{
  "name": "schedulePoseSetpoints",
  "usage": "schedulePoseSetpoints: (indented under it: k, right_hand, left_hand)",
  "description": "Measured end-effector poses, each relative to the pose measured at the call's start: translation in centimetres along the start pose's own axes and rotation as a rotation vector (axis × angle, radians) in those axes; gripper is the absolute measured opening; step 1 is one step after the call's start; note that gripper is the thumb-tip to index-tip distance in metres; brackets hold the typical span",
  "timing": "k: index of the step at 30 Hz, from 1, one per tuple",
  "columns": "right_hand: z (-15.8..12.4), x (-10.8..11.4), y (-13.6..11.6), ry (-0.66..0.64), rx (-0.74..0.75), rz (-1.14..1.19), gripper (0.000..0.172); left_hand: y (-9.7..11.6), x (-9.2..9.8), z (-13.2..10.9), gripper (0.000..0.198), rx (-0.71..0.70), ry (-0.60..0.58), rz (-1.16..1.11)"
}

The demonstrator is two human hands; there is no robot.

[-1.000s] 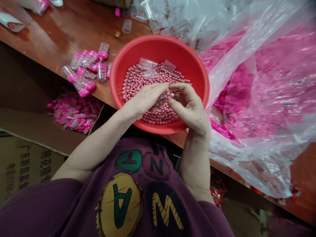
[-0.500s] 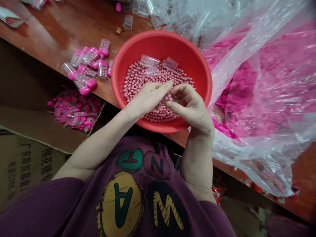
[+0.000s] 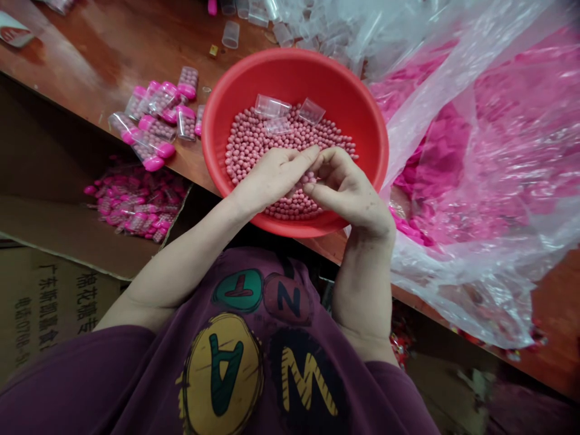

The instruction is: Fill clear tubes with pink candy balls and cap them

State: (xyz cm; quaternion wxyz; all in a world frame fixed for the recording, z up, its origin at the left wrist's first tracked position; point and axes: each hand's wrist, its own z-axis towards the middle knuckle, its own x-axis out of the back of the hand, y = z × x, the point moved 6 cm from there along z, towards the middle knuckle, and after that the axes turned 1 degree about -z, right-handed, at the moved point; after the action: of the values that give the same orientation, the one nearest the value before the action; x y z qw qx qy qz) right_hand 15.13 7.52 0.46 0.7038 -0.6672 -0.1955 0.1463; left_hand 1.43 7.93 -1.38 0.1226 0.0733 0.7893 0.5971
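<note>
Both my hands meet over a red bowl (image 3: 347,84) of small pink beads (image 3: 258,142). My left hand (image 3: 269,178) has its fingers pressed together in a pinch on a small clear vial, of which only a sliver shows. My right hand (image 3: 351,193) is curled closed, its fingertips touching my left fingertips; what it holds is hidden. Three empty clear vials (image 3: 272,106) lie on the beads at the far side of the bowl.
Several filled vials with pink caps (image 3: 158,121) lie on the wooden table (image 3: 99,48) left of the bowl. An open carton (image 3: 131,202) below holds more. A large clear bag of pink caps (image 3: 475,151) lies at the right, with loose empty vials (image 3: 231,33) behind.
My hands have stayed together over the bowl, with small finger movements only. The view has shifted slightly, so the bowl sits a little higher in the frame.
</note>
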Motion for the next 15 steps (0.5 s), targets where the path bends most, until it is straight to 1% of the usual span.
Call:
schedulePoseSetpoints:
  k: [2,5,8,12,15]
  right_hand:
    - [0.1,0.0,0.1,-0.010,-0.020,0.001,0.039]
    - [0.1,0.1,0.3,-0.007,-0.029,-0.014,0.039]
    - [0.1,0.2,0.4,0.004,-0.051,-0.031,0.037]
    - [0.0,0.0,0.2,-0.007,-0.073,-0.020,0.039]
    - [0.0,0.3,0.3,0.028,-0.057,0.002,0.045]
  left_hand:
    - [0.0,0.3,0.1,0.051,-0.044,0.034,0.043]
    - [0.6,0.5,0.0,0.049,-0.116,0.079,0.120]
    - [1.2,0.4,-0.2,0.051,-0.144,0.087,0.176]
    - [1.3,0.2,-0.3,0.056,-0.136,0.062,0.151]
    - [0.8,0.2,-0.1,0.060,-0.070,0.044,0.038]
